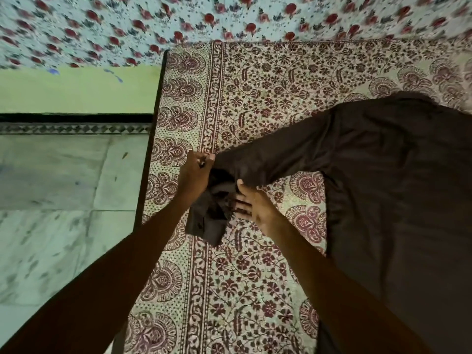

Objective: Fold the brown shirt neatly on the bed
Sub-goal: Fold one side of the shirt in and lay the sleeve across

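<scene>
Head camera: the brown shirt [396, 187] lies spread on the block-print bedsheet [255, 85] toward 3 o'clock, its sleeve [275, 159] reaching out toward 9 o'clock. With curled fingers the left hand [195, 172] pinches the sleeve's far edge. The right hand [255, 206], fingers straight, presses the bunched cuff [212, 215] near centre.

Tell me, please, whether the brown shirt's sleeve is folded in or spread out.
Spread out: the sleeve stretches from the brown shirt across the bedsheet, its cuff end bunched between the left hand and right hand.
</scene>
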